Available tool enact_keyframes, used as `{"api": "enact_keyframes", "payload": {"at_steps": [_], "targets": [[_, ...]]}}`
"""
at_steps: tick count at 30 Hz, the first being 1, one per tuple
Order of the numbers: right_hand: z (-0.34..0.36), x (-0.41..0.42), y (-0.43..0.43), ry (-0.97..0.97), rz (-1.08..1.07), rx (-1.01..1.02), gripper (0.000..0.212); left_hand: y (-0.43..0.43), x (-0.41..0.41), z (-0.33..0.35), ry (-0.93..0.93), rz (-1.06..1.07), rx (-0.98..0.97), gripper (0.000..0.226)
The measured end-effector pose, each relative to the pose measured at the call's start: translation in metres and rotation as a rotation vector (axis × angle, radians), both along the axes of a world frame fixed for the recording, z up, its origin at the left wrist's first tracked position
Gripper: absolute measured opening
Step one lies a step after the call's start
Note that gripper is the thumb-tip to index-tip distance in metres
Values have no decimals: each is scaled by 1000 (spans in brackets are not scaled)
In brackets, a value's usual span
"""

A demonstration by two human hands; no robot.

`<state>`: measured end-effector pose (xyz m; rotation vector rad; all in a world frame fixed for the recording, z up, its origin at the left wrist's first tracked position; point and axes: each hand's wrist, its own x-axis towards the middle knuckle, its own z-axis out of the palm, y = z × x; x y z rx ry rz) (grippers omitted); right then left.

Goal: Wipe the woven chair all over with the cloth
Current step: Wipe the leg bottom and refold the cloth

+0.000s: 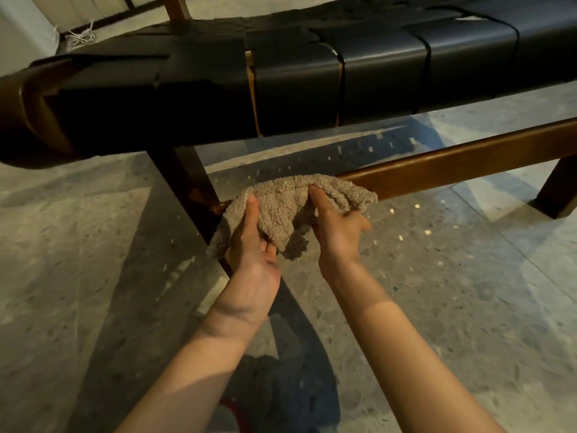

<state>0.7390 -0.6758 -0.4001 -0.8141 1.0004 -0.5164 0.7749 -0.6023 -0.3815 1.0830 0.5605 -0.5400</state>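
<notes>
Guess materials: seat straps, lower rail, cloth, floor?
Seat straps: likely leather or faux leather; smooth black bands, soft sheen.
Lower rail: wood, satin brown varnish; glossy highlight along rounded edge.
Cloth: beige terry; nubby looped pile.
Floor: terrazzo-like, polished; speckled chips.

Across the top of the frame runs the woven chair (pixel 312 73), its broad black straps wrapped over a rounded wooden frame. Below it, a brown wooden rail (pixel 468 157) slants from the centre toward the right edge, joining a dark leg (pixel 181 182) at centre left. A crumpled beige cloth (pixel 290 207) sits at the rail's left end, just beside that leg. The left hand (pixel 253 245) grips the cloth's left part, thumb lying on top. The right hand (pixel 337 226) pinches its right part, thumb pushed into the folds. Both bare forearms reach up from the bottom edge over a speckled grey floor (pixel 468 292). A white cord (pixel 79 35) lies at upper left.
</notes>
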Motion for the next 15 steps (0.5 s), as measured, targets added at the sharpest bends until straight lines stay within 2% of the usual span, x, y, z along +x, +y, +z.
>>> {"api": "enact_keyframes", "payload": {"at_steps": [5,10,15], "targets": [[-3,-2,-6,-67,-175,-162,64,-11,-6,0,-5,-27,38,56],[-12,-8,-19,-150,-252,-312,63,-32,-20,-12,-38,-68,62,71],[-18,-28,-68,-177,-311,-358,61,-75,-41,-23,-71,-185,36,71]]}}
